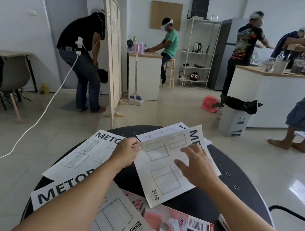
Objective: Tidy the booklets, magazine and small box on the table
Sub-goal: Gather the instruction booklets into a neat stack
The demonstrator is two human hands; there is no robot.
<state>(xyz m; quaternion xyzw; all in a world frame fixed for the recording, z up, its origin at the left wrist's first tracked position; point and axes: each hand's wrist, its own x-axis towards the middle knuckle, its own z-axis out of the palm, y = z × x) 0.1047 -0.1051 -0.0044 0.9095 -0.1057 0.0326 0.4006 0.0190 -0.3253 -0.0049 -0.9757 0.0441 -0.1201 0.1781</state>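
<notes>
Nearest me, under my left forearm, lies one booklet [110, 226] with its bold title towards the table edge, and beside it, below my right wrist, the magazine [185, 230] with the food cover. Right of that wrist, at the table's [234, 198] near-right rim, sits what I take to be the small box [227, 227]; only a white corner with red lettering shows, so I won't swear to it.

Further out, my left hand [123, 154] pinches the left edge of the middle booklet [160, 172], thumb on top and fingers curled beneath, lifting that edge off the dark tabletop. My right hand [195, 168] lies flat on the same cover, fingers spread and pressing down. Left of my left knuckles a second titled booklet [85, 154] rests flat. Beyond my right fingertips, another sheet or booklet [172, 133] pokes out from under the one I hold.

To do this step well, I'd keep the right palm light so the paper slides rather than creases, swing the pinched booklet round until its title runs the same way as its neighbours, then lay it square on the left-hand one. The magazine and box can go on the pile last.
</notes>
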